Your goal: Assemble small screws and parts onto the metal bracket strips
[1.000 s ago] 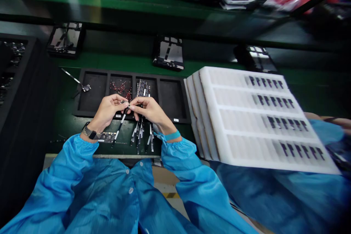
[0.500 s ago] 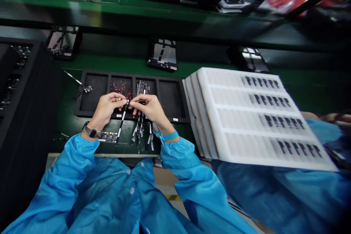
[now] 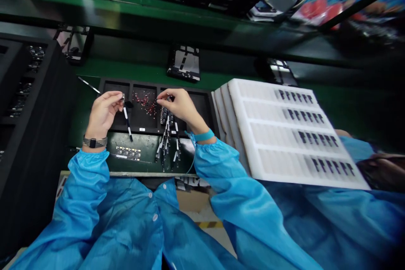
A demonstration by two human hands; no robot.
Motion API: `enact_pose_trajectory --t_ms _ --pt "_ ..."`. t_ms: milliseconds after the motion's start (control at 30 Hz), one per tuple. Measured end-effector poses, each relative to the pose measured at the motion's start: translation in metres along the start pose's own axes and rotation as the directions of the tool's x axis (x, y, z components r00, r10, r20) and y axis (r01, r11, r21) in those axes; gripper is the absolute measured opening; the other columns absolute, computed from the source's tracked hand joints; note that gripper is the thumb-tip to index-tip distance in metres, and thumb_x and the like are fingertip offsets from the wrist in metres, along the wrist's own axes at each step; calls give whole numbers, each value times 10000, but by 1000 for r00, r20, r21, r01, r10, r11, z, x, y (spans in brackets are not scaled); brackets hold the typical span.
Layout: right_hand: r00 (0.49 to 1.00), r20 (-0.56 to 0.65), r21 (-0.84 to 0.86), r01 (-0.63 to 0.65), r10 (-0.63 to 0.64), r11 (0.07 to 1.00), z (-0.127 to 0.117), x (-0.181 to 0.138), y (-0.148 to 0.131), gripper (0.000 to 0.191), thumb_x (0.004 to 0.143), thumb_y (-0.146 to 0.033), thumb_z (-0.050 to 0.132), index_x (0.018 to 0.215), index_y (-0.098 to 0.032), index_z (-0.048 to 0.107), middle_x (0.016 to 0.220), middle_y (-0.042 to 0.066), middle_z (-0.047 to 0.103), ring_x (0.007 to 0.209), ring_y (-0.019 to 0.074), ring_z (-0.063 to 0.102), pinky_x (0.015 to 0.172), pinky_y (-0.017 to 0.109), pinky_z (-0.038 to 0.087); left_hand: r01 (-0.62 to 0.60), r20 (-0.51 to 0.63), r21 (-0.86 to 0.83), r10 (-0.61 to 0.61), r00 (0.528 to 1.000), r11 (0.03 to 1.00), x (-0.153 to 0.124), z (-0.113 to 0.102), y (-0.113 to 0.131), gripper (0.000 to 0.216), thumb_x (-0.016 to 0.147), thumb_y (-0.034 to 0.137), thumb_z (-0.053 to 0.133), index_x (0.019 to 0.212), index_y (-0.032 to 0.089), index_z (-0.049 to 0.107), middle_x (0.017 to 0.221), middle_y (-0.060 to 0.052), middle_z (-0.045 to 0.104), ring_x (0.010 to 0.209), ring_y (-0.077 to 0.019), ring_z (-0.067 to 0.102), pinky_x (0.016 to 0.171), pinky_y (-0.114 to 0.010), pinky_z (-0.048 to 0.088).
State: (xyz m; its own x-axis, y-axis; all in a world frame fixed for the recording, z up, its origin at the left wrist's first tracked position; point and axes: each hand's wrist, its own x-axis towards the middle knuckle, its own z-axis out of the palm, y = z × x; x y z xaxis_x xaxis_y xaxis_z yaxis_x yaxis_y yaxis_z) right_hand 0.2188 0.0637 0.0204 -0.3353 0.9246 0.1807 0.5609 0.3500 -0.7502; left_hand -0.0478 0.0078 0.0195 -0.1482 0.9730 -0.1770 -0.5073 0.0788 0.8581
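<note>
In the head view my left hand pinches a small circuit board with a thin black-and-white ribbon cable, which hangs down from the fingertips. My right hand has its thumb and forefinger pressed together over the black compartment tray; anything between them is too small to make out. Tiny red-wired parts lie scattered in one compartment, just left of the right fingertips. Partly under the right hand, a bunch of boards with ribbon cables hangs over the tray's front edge.
A flat circuit board panel lies on the green bench before the tray. Stacked white foam trays with rows of black pieces stand right, beside another person's blue sleeve. A black foam stack rises left. Black devices sit behind.
My hands have moved apart. The left went leftward with the board and its ribbon cable; the right shifted slightly right and up, off the board, uncovering the red-wired parts.
</note>
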Motion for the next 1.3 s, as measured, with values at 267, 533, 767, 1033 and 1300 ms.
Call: enact_pose_trajectory --t_ms 267,533,767,1033,1300 --pt "925 379 -359 143 4 922 37 43 -9 151 848 -97 794 948 -209 814 973 57 801 930 255 695 811 344 459 10 -80 -171 -24 997 985 6 -15 12 113 774 90 787 809 177 724 822 -33 719 694 -106 635 600 -202 481" --pt "898 439 -473 193 40 859 46 51 -8 87 878 -150 810 942 -208 797 1002 62 771 904 235 650 717 321 366 -1 -78 -200 -15 997 980 9 -20 9 132 774 106 799 817 187 703 821 -29 715 683 -113 629 582 -222 464" --pt "911 408 -383 232 -62 894 41 49 -6 84 936 -161 676 931 -175 760 1066 108 721 956 245 657 827 332 441 -5 -71 -208 -10 997 978 8 -21 8 150 762 111 808 814 190 692 814 -25 713 675 -103 624 580 -209 466" --pt "976 187 -29 119 -112 992 36 38 -8 70 970 -222 621 908 -199 646 871 72 778 854 236 719 842 343 499 1 -73 -190 -16 997 982 8 -19 9 138 756 108 798 797 186 692 809 -30 707 662 -102 614 558 -199 450" --pt "973 228 181 -26 -17 983 42 27 -2 121 861 -132 671 966 -165 722 847 59 835 888 223 795 841 317 544 -8 -69 -163 -4 998 987 10 -19 9 153 780 78 813 860 191 748 819 -23 712 672 -93 632 596 -191 495"
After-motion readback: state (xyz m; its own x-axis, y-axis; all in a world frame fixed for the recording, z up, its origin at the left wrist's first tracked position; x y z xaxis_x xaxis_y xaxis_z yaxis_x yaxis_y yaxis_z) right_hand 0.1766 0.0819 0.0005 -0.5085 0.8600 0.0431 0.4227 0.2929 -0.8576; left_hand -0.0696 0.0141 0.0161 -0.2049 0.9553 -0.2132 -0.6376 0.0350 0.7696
